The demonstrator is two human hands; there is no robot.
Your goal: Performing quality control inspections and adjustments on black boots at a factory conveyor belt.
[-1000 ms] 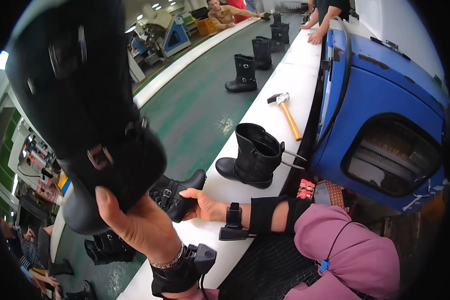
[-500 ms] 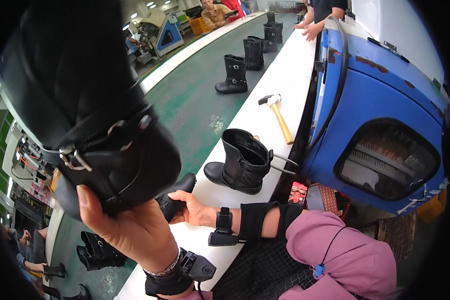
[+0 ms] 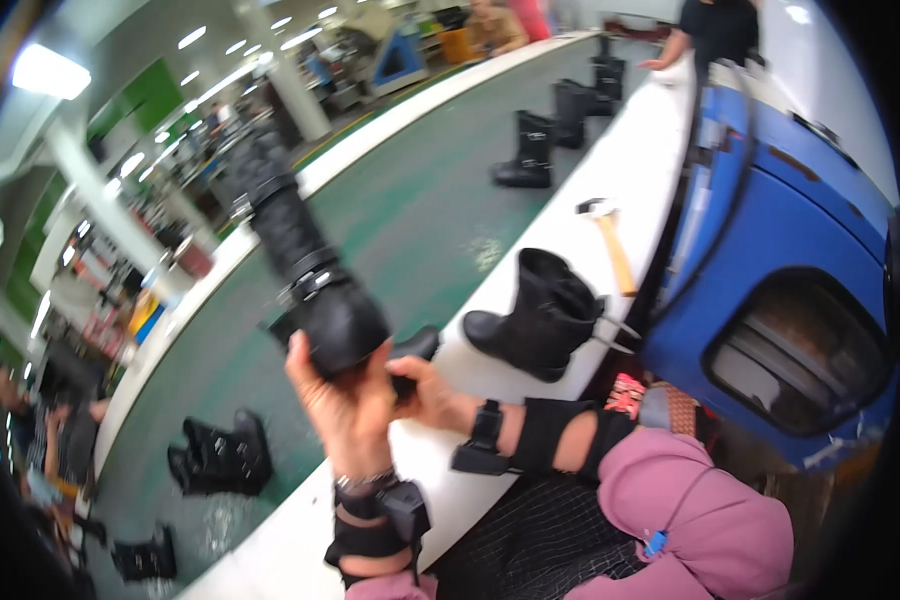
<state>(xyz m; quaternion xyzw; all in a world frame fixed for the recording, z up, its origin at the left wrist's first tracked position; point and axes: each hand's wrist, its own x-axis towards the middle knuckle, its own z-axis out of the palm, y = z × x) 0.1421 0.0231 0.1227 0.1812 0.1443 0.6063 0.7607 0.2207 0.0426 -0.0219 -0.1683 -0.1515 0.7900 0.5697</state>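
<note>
Black leather, held up close: tall buckled boot (image 3: 305,270) lifted off the white bench (image 3: 530,400), sole end cupped in left hand (image 3: 345,400), fingers curled about the toe, shaft tilted up and away, likely for a look along its side. Right hand (image 3: 420,385) just beside, fingers closed on heel (image 3: 415,350), wrist strapped, forearm crossing in from the right. Farther on, short black boot (image 3: 540,320) upright on the bench, hammer (image 3: 610,250) beyond, blue machine (image 3: 790,280) alongside. More boots (image 3: 530,150) far down the line.
</note>
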